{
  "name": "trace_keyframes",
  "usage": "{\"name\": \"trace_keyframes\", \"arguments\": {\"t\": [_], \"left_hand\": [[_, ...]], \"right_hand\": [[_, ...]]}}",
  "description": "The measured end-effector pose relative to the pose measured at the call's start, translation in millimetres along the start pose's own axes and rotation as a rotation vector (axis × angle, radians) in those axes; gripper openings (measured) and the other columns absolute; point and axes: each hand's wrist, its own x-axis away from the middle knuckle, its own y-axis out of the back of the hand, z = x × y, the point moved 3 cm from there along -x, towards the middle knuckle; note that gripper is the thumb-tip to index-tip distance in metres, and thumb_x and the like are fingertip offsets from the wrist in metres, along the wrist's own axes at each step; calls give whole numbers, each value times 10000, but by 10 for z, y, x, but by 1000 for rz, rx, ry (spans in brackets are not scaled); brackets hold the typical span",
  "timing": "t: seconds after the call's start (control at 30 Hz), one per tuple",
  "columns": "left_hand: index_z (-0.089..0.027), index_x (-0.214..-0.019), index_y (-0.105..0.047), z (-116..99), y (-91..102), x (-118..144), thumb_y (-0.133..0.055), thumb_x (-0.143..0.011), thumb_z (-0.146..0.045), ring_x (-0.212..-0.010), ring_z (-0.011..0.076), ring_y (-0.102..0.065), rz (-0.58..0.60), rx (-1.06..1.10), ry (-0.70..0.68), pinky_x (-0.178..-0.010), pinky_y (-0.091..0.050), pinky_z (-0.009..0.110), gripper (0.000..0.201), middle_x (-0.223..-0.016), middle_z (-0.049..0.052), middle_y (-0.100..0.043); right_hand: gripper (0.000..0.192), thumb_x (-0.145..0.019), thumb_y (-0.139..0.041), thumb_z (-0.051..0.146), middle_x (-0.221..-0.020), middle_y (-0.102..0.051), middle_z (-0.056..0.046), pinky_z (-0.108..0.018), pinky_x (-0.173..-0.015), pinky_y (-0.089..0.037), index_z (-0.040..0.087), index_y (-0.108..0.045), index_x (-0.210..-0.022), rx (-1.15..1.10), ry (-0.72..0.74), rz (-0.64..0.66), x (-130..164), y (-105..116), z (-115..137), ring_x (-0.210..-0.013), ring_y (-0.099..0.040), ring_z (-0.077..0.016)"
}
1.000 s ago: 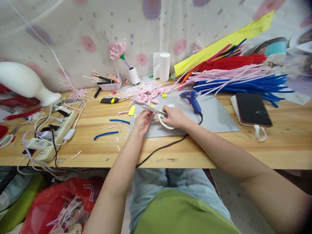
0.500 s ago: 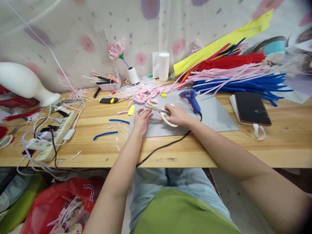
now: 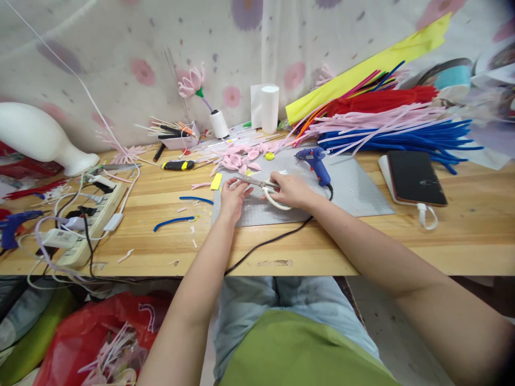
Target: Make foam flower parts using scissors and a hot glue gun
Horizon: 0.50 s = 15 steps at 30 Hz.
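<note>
My right hand [image 3: 290, 188] grips a pair of scissors [image 3: 272, 198] with white handles, its blades pointing left. The blades reach over the fingertips of my left hand [image 3: 234, 199], whose thumb and fingers are drawn together; anything between them is too small to make out. Both hands are above a grey mat [image 3: 354, 201]. Just behind them lie several pink fuzzy petal shapes [image 3: 237, 160] and a small round yellow piece [image 3: 270, 156]. A blue glue gun [image 3: 319, 167] rests on the mat to the right of my right hand.
Bundles of blue pipe cleaners [image 3: 394, 142] and red ones fill the back right. A power bank with a phone [image 3: 414, 177] lies right. Left are a utility knife [image 3: 177, 165], cut blue pieces [image 3: 174, 222], a power strip [image 3: 96, 225] and cables. A pink flower [image 3: 192, 81] stands behind.
The scissor blades have shifted slightly left, over my left fingertips. At the far left edge a second blue glue gun now shows where white-handled scissors were seen before.
</note>
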Motion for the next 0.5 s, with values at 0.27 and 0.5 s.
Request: {"name": "trace_keyframes", "arguments": {"t": [0.27, 0.5], "left_hand": [[-196, -855, -396, -16, 12, 14, -682, -598, -55, -746, 105, -645, -27, 11, 14, -780, -500, 285, 410, -730, -23, -622], [-198, -863, -394, -21, 57, 1, -679, -622, -102, -735, 105, -639, -71, -20, 20, -747, -482, 257, 385, -724, -21, -620]], "right_hand": [[408, -770, -513, 562, -822, -668, -75, -266, -568, -298, 185, -546, -923, -31, -62, -16, -25, 25, -103, -714, -576, -192], [341, -707, -622, 396, -910, -665, -80, -278, -623, -342, 159, -607, -952, 36, -33, 85, 35, 94, -326, -808, -583, -211]]}}
